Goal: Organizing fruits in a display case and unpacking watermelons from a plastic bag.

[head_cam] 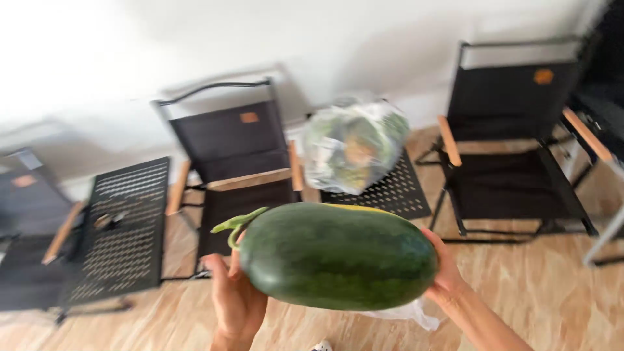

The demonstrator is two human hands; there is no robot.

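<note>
Head view shows a melon [338,257], oblong and dark green with a curled stem at its left end, held in the air in front of the person, above a wooden floor [552,292]. The left hand [237,299] cups its stem end from below and behind, fingers spread against the rind. The right hand [445,270] presses flat on the other end, fingers wrapped out of sight behind it. Both hands grip the melon, one at each end.

By its bulk it is likely heavy, stiff and hard-skinned, and the smooth rind looks apt to slip. A two-handed hold low under the ends seems soundest. The stem looks too thin to bear any load. A drop onto the floor could crack it.

Behind it, a clear bag [354,143] of greens sits on a perforated black counter [396,192], blurred so that its contents cannot be told apart. Black folding chairs [240,162] stand about, and a second perforated counter [127,227] at left. Something white [406,313] lies under the melon, mostly hidden. The right fingertips and the melon's underside are out of sight.
</note>
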